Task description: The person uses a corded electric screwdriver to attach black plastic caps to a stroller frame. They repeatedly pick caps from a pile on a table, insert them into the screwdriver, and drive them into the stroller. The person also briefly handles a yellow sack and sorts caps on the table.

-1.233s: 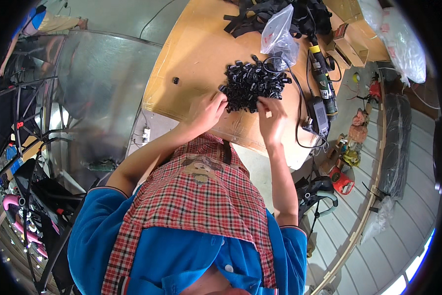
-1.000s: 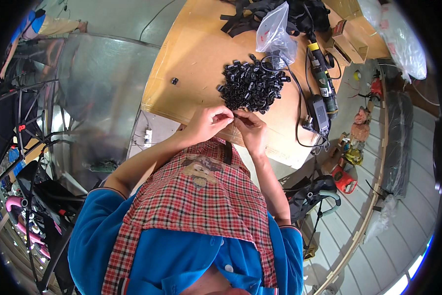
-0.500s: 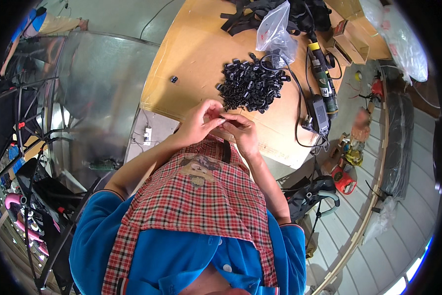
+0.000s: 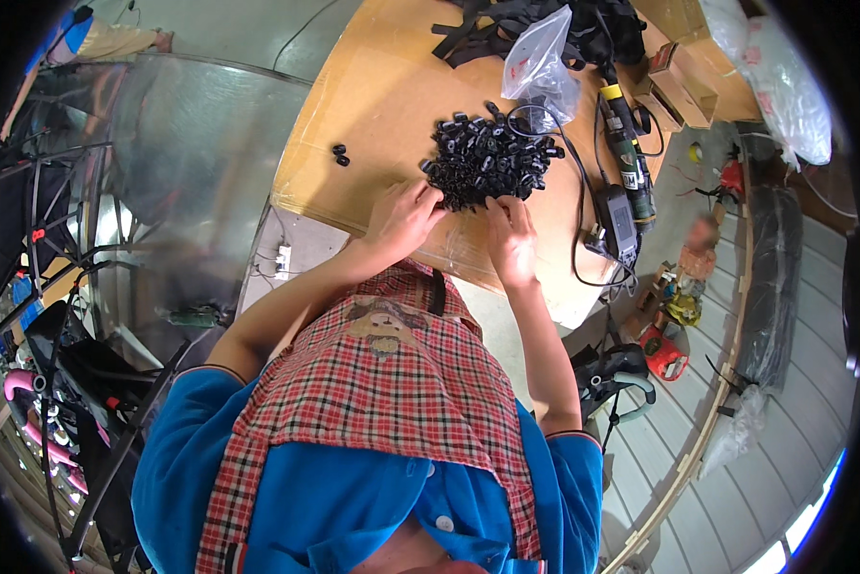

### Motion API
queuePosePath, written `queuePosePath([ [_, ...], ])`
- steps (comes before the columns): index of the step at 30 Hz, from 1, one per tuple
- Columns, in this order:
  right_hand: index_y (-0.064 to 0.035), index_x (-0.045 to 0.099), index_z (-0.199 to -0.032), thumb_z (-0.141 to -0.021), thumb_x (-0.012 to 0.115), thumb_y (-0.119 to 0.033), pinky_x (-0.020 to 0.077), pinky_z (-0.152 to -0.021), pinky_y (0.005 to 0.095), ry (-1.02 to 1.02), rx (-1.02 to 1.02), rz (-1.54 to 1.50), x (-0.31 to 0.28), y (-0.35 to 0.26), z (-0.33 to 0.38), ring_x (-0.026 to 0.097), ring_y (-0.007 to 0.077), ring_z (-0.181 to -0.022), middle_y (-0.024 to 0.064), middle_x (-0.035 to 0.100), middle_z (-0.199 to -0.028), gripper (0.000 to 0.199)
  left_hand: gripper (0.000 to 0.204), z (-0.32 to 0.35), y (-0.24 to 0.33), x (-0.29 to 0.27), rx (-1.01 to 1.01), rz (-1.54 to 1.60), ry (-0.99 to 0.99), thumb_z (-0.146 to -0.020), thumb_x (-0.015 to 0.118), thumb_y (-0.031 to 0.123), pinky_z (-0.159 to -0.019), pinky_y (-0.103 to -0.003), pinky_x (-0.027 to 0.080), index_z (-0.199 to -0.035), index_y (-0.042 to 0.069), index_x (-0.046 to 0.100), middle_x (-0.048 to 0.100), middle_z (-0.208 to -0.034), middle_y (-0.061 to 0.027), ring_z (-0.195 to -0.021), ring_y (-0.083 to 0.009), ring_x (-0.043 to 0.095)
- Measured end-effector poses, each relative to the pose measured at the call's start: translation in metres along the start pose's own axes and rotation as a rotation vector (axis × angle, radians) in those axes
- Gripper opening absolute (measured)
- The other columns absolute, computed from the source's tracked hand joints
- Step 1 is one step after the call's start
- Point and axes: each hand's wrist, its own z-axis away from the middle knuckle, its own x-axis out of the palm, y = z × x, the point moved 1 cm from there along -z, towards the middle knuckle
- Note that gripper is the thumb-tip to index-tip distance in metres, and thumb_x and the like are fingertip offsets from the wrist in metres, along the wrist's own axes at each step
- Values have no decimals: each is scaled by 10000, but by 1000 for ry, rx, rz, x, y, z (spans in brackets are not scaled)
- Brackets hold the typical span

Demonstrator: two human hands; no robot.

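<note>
A heap of small black plastic parts [image 4: 497, 153] lies on the cardboard-topped table. At the heap's near left edge is my left hand [image 4: 406, 215], fingers curled together with the tips against the smallest pieces. My right hand [image 4: 511, 234] reaches the heap's near edge, its fingers bent down and closed at the parts. What either hand pinches is hidden under the fingertips. Off to the left, apart from the heap, two small black parts [image 4: 341, 155] lie close together on the cardboard [image 4: 353, 105].
A clear plastic bag [image 4: 542, 62] and black straps [image 4: 487, 29] lie beyond the heap. To the right are a dark green power tool [image 4: 631, 158], a black adapter [image 4: 619, 222] and looping cables. Folded black stroller frames [image 4: 86, 383] stand on the left.
My hands were together over the table's near edge around a small part; now they are apart, both at the heap. A second black part lies beside the single one on the left.
</note>
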Motion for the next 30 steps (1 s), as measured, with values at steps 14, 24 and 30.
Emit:
queuePosePath([
  [14,-3,647,-912,-779,703,57,527,-603,296,113,233,-175,-10,5,-17,648,199,-692,101,632,-890,156,119,-7,-1,-1,-135,222,-44,-864,704,113,-602,-371,515,-871,45,606,649,-781,-90,-681,-264,647],
  [24,56,675,-1089,-845,678,70,574,-836,291,-127,698,-1070,4,-54,13,705,175,-902,119,711,-1015,245,117,10,21,-26,-309,842,-230,-927,667,97,-709,-280,518,-967,-13,650,674,-882,-77,-791,-142,647],
  [30,74,646,-1114,-903,638,52,582,-831,298,-301,925,-1427,-1,-67,8,693,182,-860,134,703,-993,212,72,21,13,-33,-175,828,-168,-929,642,44,-708,-292,515,-963,-12,613,622,-907,-81,-803,-160,631],
])
